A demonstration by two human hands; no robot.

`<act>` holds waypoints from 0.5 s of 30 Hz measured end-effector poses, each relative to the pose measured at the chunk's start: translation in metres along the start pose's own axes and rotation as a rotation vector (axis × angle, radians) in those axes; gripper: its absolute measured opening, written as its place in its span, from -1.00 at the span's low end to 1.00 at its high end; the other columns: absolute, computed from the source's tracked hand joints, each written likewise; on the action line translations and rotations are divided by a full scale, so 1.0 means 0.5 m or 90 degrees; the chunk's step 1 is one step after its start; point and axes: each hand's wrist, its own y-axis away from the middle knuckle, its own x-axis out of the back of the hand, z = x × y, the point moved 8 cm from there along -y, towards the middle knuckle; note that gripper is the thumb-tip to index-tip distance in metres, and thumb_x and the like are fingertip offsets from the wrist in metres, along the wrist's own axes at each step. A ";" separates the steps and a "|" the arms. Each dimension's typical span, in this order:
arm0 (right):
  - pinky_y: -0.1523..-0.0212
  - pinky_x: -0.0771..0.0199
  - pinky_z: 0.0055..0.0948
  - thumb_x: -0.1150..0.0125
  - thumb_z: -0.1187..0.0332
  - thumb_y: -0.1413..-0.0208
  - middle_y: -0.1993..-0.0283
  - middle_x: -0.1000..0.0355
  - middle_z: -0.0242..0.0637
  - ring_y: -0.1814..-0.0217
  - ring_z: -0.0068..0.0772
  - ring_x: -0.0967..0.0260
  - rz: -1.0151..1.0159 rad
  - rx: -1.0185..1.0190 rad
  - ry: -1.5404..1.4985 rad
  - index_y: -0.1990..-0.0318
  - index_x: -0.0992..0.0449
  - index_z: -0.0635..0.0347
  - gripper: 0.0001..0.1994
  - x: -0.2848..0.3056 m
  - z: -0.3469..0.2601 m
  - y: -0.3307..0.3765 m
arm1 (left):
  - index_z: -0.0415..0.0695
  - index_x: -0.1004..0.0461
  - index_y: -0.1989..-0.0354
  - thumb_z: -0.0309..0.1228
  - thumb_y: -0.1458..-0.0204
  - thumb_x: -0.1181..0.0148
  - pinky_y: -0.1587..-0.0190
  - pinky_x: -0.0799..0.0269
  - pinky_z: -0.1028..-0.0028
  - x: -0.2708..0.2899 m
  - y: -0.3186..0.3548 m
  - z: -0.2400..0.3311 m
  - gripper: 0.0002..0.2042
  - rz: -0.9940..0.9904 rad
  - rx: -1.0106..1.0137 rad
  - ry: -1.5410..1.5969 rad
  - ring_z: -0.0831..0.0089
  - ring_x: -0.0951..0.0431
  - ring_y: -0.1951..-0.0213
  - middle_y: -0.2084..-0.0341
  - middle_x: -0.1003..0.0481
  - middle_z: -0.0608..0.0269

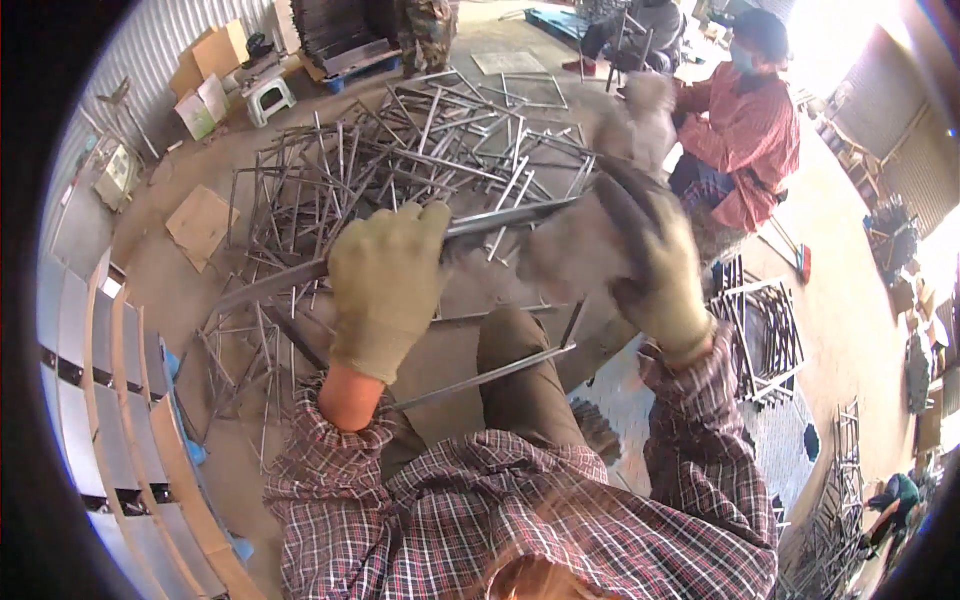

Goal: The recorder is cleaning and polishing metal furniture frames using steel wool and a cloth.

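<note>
My left hand [390,285], in a pale yellow-green work glove, is closed around a grey metal bar [515,214]. The bar seems to belong to a rectangular metal frame, whose lower rail [490,375] crosses just in front of my knee. Opposite it, my right hand [668,275] wears a similar glove with a dark palm side. It is raised near the bar's right end, its fingers smeared by motion, and whether they touch the bar is unclear. Between the hands is a brownish blur that I cannot make out.
A tangled heap of metal frames [400,150] lies ahead. More frames stand stacked [755,335] at my right. Flat grey panels [130,400] fill the left side. A person in a red checked shirt [745,140] sits ahead right, near a white stool [268,100] farther left.
</note>
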 end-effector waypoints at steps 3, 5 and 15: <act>-0.08 -0.31 -0.17 -0.26 0.49 0.34 0.01 -0.34 -0.09 -0.06 -0.04 -0.29 -0.123 -0.004 0.042 -0.19 -0.31 0.15 -0.27 -0.100 -0.032 -0.067 | 0.01 -0.38 0.41 -0.29 0.20 -0.31 0.34 -0.36 0.33 0.000 0.006 0.001 -0.77 -0.019 0.002 -0.037 0.36 -0.52 0.37 0.52 -0.43 0.35; -0.02 -0.34 -0.22 -0.23 0.49 0.25 0.05 -0.37 -0.18 0.00 -0.11 -0.32 -0.135 0.047 0.083 -0.13 -0.38 0.12 -0.38 -0.125 -0.044 -0.090 | -0.01 -0.44 0.32 -0.31 0.19 -0.30 0.26 -0.37 0.31 -0.006 0.014 -0.012 -0.76 -0.022 0.005 0.018 0.32 -0.50 0.29 0.37 -0.46 0.31; 0.03 -0.34 -0.21 -0.24 0.51 0.33 0.14 -0.39 -0.25 0.07 -0.14 -0.34 -0.073 -0.011 0.040 -0.03 -0.46 0.00 -0.42 -0.167 -0.025 -0.103 | -0.24 -0.28 -0.16 -0.34 -0.13 -0.06 -0.21 -0.16 0.21 -0.019 0.485 -0.227 -0.57 0.485 0.351 0.155 0.25 -0.33 -0.12 -0.08 -0.35 0.06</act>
